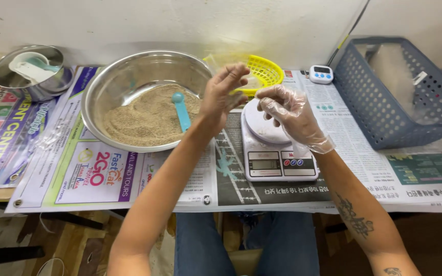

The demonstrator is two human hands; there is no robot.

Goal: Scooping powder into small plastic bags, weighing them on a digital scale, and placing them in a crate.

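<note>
My left hand (222,96) is bare, raised over the table with fingers spread, holding nothing, beside the rim of a large steel bowl (94,89). The bowl holds tan grain and a light blue spoon (181,109). My right hand (291,118) wears a clear plastic glove and hovers with loosely curled fingers over the round platform of a white kitchen scale (277,162). Nothing lies on the scale platform. The two hands are close together, fingertips nearly meeting.
A yellow plastic basket (267,69) sits behind the scale, a small white timer (321,74) to its right. A blue-grey crate (436,92) holds clear bags at far right. A steel pot (31,76) with a scoop stands at back left. Newspapers cover the table.
</note>
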